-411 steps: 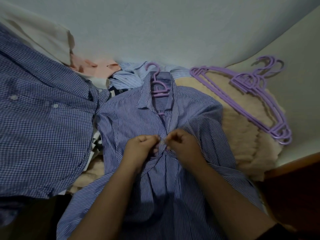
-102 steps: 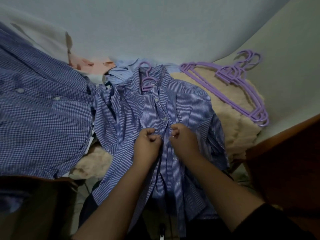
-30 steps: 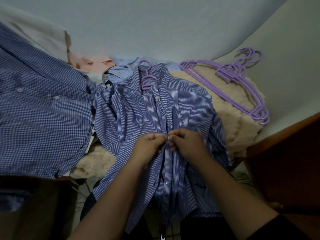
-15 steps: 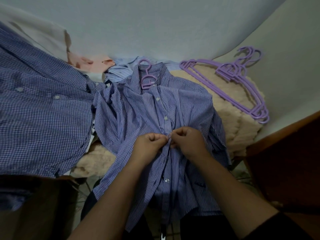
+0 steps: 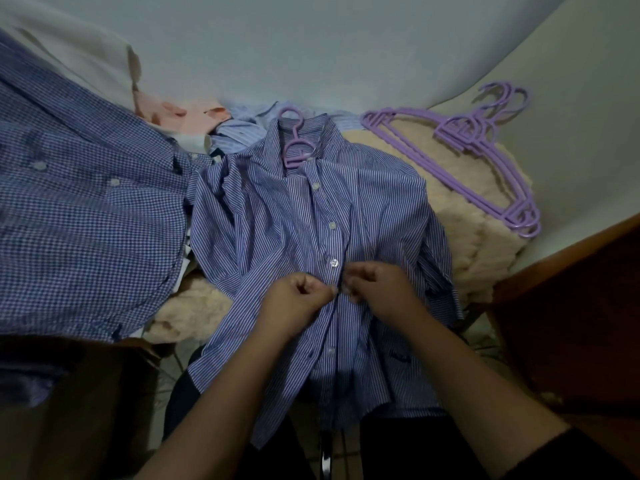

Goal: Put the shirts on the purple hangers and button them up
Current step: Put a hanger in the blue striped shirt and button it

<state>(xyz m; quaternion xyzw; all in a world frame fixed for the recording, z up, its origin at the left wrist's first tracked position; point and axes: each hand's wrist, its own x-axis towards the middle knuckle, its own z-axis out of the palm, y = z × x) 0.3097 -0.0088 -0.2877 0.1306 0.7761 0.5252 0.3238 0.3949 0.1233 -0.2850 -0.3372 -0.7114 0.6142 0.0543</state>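
A blue-and-white striped shirt (image 5: pixel 374 209) lies face up in the middle, with a purple hanger (image 5: pixel 295 147) poking out of its collar. Three buttons down from the collar are fastened. My left hand (image 5: pixel 294 306) pinches the left edge of the placket at mid-shirt. My right hand (image 5: pixel 381 289) pinches the right edge just across from it, the fingertips almost touching. One more button (image 5: pixel 330 350) shows below my hands. My forearms hide part of the lower shirt.
A blue checked shirt (image 5: pixel 86 230) spreads over the left side. A stack of spare purple hangers (image 5: pixel 485 147) rests on a beige fluffy blanket (image 5: pixel 460 233) at the right. More shirts (image 5: pixel 194 116) are piled at the back. A dark wooden edge (image 5: pixel 571 289) lies at the right.
Since 13.7 s ago the upper buttons have been fastened and my hands have worked down the placket. In the last second my hands have stayed at the same button.
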